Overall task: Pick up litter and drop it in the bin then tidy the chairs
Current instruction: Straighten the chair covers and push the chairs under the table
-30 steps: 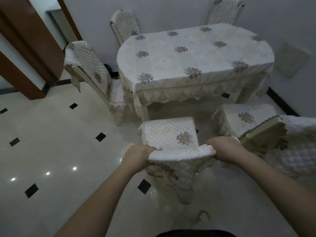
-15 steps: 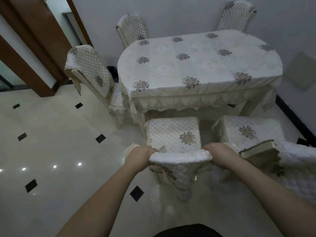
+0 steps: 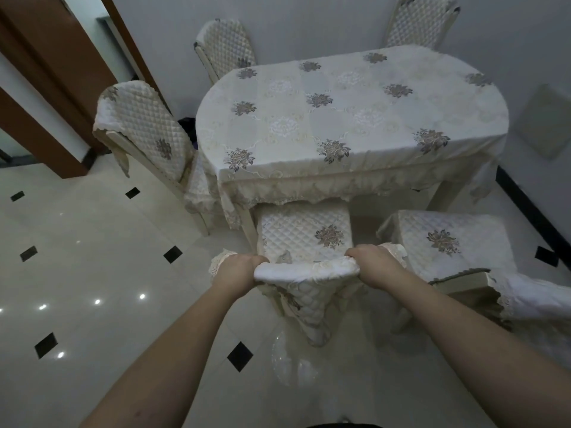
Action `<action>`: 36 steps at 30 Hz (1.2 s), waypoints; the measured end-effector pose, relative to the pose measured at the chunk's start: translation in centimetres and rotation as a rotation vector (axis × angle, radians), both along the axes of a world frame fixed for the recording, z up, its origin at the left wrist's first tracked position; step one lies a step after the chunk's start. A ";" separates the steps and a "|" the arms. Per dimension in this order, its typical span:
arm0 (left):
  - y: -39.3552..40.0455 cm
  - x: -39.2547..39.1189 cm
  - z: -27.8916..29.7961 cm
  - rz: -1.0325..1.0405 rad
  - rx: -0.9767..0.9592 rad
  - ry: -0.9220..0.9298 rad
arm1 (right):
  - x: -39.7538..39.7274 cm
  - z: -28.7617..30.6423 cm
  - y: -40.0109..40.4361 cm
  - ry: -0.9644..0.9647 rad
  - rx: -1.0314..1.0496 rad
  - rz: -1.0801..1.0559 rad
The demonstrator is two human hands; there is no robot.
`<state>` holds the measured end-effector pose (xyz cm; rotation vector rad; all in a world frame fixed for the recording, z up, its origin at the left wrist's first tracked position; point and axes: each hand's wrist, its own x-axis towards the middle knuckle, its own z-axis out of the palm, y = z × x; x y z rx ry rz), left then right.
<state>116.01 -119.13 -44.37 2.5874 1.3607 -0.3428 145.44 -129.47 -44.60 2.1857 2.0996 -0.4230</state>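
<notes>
The near chair (image 3: 304, 234) wears a quilted cloth cover, faintly satiny, with diamond stitching and a lace-edged top rail. The chair to its right (image 3: 445, 239) has the same quilted cloth. The table (image 3: 349, 118) is draped in smooth, slightly sheeny cloth with woven flowers and a lace hem. The floor (image 3: 92, 273) is glossy polished tile, mirroring lights. The door frame (image 3: 46, 75) on the far left is smooth brown wood.

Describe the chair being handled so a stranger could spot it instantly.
Start at the oval table draped in a floral cloth. On its near long side stand two quilted-cover chairs; take the left chair, whose seat front meets the cloth's fringe. Unlike the right chair, the left hand and right hand grip its backrest top.
</notes>
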 end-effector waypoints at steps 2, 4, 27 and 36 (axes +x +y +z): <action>0.9 0.4 -0.1 -0.004 -0.007 0.009 | 0.5 0.1 0.9 -0.006 -0.017 0.011; 1.8 0.7 -0.3 -0.007 0.009 -0.014 | 0.9 0.1 1.9 -0.018 -0.030 0.022; 8.6 3.6 -0.2 0.051 0.071 -0.122 | 3.6 0.4 9.9 -0.025 -0.021 0.004; 9.3 4.6 -0.3 0.104 0.063 -0.043 | 4.1 0.4 10.7 -0.022 -0.020 0.011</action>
